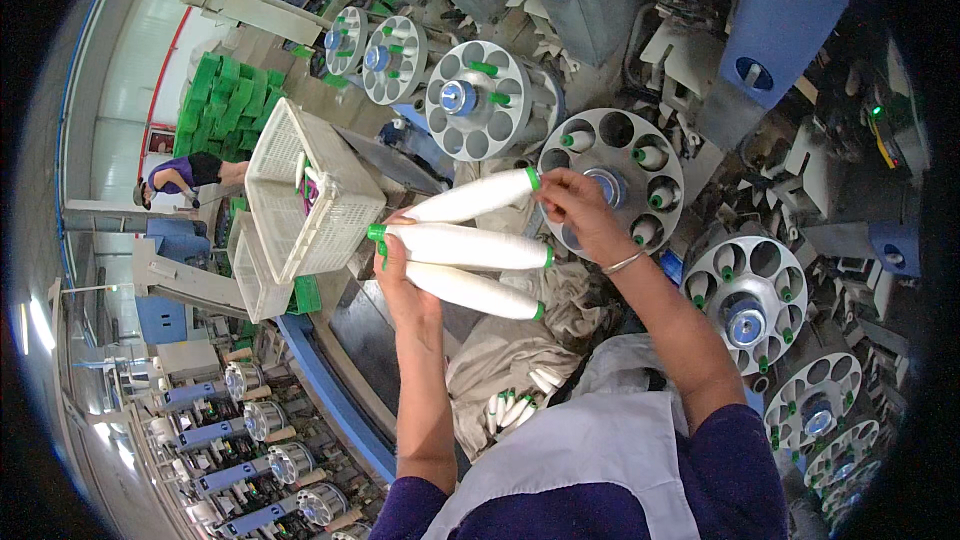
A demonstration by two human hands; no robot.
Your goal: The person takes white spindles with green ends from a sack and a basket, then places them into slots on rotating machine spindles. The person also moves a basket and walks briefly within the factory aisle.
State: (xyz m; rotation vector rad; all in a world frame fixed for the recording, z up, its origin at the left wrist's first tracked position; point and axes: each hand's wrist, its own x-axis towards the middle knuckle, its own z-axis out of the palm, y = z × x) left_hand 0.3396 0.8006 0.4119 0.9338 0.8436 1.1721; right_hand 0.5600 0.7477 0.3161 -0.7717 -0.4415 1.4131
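Three long bobbins of white yarn (470,245) with green tube ends fan out from my left hand (400,275), which is closed around their left ends. Beside the green tip of the uppermost bobbin, my right hand (582,212) has its fingers pinched together; whether a thread is between them is too fine to see. Just behind the right hand stands a round grey bobbin magazine (610,132), with yarn bobbins in several of its holes. Lower down, more white bobbins (512,408) lie on the beige cloth (480,360) in front of my apron.
A white plastic crate (320,210) with a few tubes inside stands to the left. Rows of magazines (745,305) on blue-and-grey machines run along the right and far side. Green stacks (225,105) and another person (185,178) are at the far left.
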